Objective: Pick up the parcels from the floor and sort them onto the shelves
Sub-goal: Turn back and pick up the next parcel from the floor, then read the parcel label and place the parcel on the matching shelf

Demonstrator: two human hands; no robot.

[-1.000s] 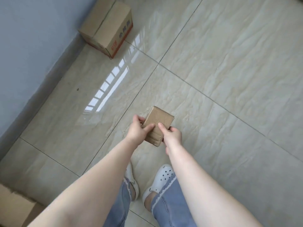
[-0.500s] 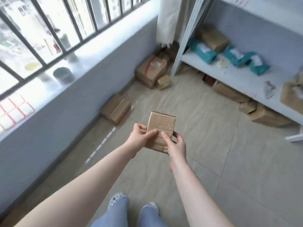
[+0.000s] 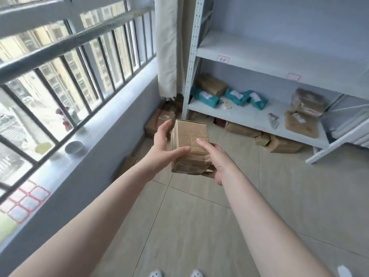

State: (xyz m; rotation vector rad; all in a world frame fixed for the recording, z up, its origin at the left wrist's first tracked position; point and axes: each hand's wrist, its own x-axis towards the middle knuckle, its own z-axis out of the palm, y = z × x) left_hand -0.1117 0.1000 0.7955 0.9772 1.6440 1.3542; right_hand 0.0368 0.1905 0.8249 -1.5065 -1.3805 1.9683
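Observation:
I hold a small brown cardboard parcel [image 3: 189, 140], wrapped in tape and creased, in front of me at chest height. My left hand [image 3: 162, 148] grips its left side, thumb across the front face. My right hand [image 3: 214, 156] holds its right side, with a finger lying on the front. Ahead to the right stands a white metal shelf unit [image 3: 249, 116]. Its lower shelf carries brown boxes [image 3: 211, 84], teal mailer bags [image 3: 237, 95] and padded brown parcels [image 3: 301, 120]. The shelf above [image 3: 259, 62] is bare.
More brown boxes [image 3: 283, 144] lie on the tiled floor under the shelf, and others [image 3: 159, 122] sit in the corner by a white curtain [image 3: 166, 47]. A barred window with a sill [image 3: 65, 140] runs along the left wall. A flat box [image 3: 127, 163] lies by the wall.
My view has swung up from the floor to the shelves. The parcel has risen with both hands and now stands more upright, closer to the shelf unit.

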